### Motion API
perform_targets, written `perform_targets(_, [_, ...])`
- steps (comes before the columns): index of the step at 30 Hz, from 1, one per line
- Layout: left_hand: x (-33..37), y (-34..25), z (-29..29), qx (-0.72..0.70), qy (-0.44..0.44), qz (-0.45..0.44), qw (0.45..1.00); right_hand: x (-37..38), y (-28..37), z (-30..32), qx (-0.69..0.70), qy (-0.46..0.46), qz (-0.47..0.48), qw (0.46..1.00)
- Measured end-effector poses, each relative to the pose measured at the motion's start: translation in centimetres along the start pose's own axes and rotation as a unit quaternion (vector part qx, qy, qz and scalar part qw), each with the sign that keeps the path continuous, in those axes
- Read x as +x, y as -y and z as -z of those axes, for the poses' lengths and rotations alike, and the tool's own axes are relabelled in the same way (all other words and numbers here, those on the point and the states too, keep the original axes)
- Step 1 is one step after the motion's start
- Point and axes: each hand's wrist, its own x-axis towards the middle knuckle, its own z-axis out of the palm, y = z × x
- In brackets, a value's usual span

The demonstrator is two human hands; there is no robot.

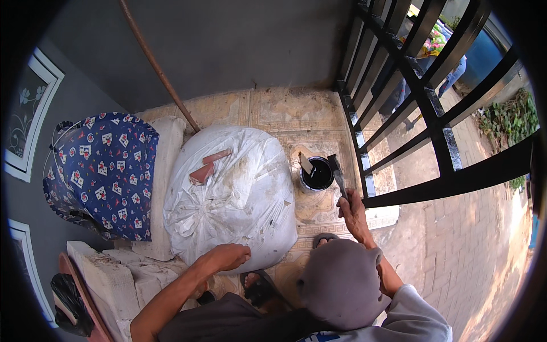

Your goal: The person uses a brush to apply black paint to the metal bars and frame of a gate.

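Note:
My right hand (354, 215) grips the handle of a paintbrush (336, 171). The brush's dark head is beside the right rim of a small paint can (308, 187) on the tiled floor. Black paint fills the can, and a flat wooden stick (306, 164) leans out over its left side. My left hand (230, 257) is curled into a loose fist with nothing visible in it. It hovers at the near edge of a bulging white sack (245, 188); whether it touches the plastic, I cannot tell. Two reddish broken pieces (202, 172) lie on the sack.
A black metal gate (427, 108) rises close on my right, its bars glossy. Left of the sack stand a pale block (162, 228) and a blue patterned cloth cover (108, 171). A rusty pole (154, 60) leans at the back. Beyond the gate is a person (456, 74).

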Motion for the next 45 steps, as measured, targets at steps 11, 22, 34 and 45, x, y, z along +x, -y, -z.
perform_targets(11, [-6.7,-5.6,8.1,-0.024,-0.134,0.003,0.991,16.3,8.0,-0.6,-0.134,-0.225,0.218,0.940])
perform_targets(22, [-18.0,-13.9,7.4,-0.071,-0.261,-0.015,0.963,30.4,10.5,-0.7,-0.287,-0.299,0.235,0.879])
perform_targets(34, [-15.5,-13.2,6.8,-0.082,-0.370,0.039,0.925,37.4,12.7,-0.5,-0.318,-0.337,0.256,0.849])
perform_targets(45, [-15.2,-12.4,7.8,-0.039,-0.380,0.024,0.924,38.2,12.6,0.0,-0.341,-0.313,0.191,0.866])
